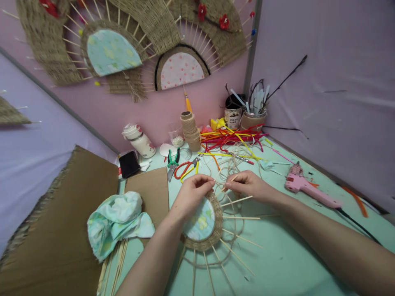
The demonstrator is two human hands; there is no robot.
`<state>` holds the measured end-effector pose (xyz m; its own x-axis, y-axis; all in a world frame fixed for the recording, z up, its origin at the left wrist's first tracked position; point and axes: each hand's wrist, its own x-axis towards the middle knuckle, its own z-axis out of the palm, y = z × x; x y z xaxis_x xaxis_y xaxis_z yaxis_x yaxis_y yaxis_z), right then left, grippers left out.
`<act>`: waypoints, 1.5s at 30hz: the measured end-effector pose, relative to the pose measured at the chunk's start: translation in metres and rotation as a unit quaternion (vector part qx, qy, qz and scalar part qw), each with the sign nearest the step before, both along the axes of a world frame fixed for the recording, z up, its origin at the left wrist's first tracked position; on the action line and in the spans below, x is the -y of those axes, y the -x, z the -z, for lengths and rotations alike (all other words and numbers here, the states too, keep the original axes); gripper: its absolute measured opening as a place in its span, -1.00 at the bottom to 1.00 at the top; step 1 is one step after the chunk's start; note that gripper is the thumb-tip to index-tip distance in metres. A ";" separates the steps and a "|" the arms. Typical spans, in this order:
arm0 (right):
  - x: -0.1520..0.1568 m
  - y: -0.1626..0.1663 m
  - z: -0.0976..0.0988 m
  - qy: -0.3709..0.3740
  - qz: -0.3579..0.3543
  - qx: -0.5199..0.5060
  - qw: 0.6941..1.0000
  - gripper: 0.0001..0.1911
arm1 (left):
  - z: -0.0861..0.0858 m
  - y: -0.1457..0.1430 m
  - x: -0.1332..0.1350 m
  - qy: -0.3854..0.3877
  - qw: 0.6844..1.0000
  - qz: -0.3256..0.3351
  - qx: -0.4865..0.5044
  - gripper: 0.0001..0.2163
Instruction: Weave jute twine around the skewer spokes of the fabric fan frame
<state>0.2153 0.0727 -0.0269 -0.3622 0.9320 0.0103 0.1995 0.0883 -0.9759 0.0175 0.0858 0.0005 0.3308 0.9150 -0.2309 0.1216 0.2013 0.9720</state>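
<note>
A round woven piece [218, 222] lies on the table, its centre of blue-green patterned cloth, its rim bound in twine, and thin wooden sticks [241, 218] fanning outward. My left hand [196, 190] is closed on its upper edge, thumb and fingers pinching near the base of a stick. Just to the right, my right hand [247, 183] is closed in a pinch on the twine [230, 164] beside another stick. Loose loops of this twine trail behind the hands and around the sticks. The fingertips partly hide the exact grip.
Green-handled cutters [173, 159], orange-handled pliers [184, 169], a twine spool [190, 131] and coloured pipe cleaners [231, 139] lie behind. A pink glue gun [310, 187] sits right. Crumpled cloth [115, 224], cardboard [61, 222], a phone [129, 163] and a bottle [140, 141] stand left.
</note>
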 end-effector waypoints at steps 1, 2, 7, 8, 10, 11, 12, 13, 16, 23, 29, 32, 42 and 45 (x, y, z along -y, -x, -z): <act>0.000 0.000 -0.001 -0.002 0.000 -0.001 1.000 -0.57 | 0.000 0.000 0.000 -0.002 1.000 0.000 0.001 -0.76; 0.001 0.001 -0.002 -0.004 -0.001 -0.001 1.000 -0.58 | 0.000 -0.001 0.001 -0.004 1.000 0.002 0.001 -0.76; 0.001 0.001 -0.004 -0.004 -0.012 -0.004 1.000 -0.59 | 0.000 -0.001 0.002 -0.023 1.000 0.010 -0.011 -0.79; 0.000 0.000 -0.004 -0.004 -0.019 -0.008 1.000 -0.61 | 0.000 -0.001 0.002 -0.027 1.000 0.008 -0.013 -0.80; -0.002 -0.006 -0.005 0.006 -0.047 -0.012 0.999 -0.64 | 0.000 -0.001 0.002 -0.030 0.999 0.003 -0.012 -0.80; -0.003 -0.009 -0.006 0.017 -0.061 -0.008 0.998 -0.65 | 0.001 -0.001 0.002 -0.030 0.999 0.000 -0.011 -0.80; -0.005 -0.013 -0.007 0.028 -0.071 -0.001 0.997 -0.65 | 0.001 -0.001 0.002 -0.030 0.999 -0.001 -0.011 -0.79; -0.006 -0.017 -0.008 0.036 -0.073 0.007 0.997 -0.66 | 0.002 -0.001 0.002 -0.030 0.999 0.000 -0.013 -0.78; -0.010 -0.026 -0.011 0.015 -0.022 0.009 1.000 -0.69 | 0.004 -0.001 0.002 -0.029 0.999 0.006 -0.020 -0.77; -0.003 -0.023 -0.023 -0.057 0.076 -0.008 0.995 -0.70 | 0.010 -0.002 -0.001 -0.019 1.000 -0.006 -0.019 -0.79; -0.004 -0.024 -0.019 -0.044 0.062 -0.017 0.997 -0.62 | 0.001 0.004 -0.006 0.006 0.998 -0.066 0.022 -0.75; -0.008 -0.019 -0.007 0.023 0.068 -0.097 0.993 -0.55 | -0.004 0.004 -0.007 0.042 0.991 -0.095 0.081 -0.71; -0.004 -0.001 0.006 0.104 -0.006 -0.222 0.969 -0.44 | -0.006 -0.005 -0.002 0.081 0.973 -0.131 0.172 -0.75; -0.004 -0.002 0.005 0.109 0.005 -0.218 0.970 -0.44 | -0.003 -0.006 -0.002 0.073 0.972 -0.149 0.169 -0.77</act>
